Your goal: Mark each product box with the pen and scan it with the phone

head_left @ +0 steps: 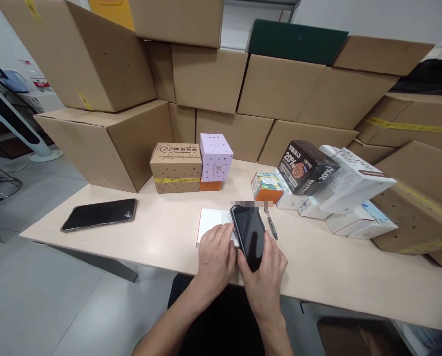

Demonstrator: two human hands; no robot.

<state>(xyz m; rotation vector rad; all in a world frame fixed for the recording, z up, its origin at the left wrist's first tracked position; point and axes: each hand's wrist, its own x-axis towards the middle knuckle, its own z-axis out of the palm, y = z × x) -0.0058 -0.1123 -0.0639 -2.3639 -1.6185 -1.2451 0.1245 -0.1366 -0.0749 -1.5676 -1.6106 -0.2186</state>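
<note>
A black smartphone (251, 232) in a dark case is tilted up from the table in front of me. My right hand (264, 264) grips its lower right side, with the thumb along the bottom edge. At its left edge, the closed fingers of my left hand (216, 252) press against the case; their tips are partly hidden. Under my left hand lies a white notepad (210, 220) with a red edge, partly covered by the hand and phone. A pen (272, 226) rests just right of the phone. Blurred blocks cover the phone's top end.
Another smartphone (100, 214) lies at the table's left. Behind are a brown printed box (176, 170), a lilac box (216, 158) and a small orange box (266, 187). A black box (304, 165) sits on white cartons (360, 178) at right. Large cardboard boxes (209, 76) wall the back.
</note>
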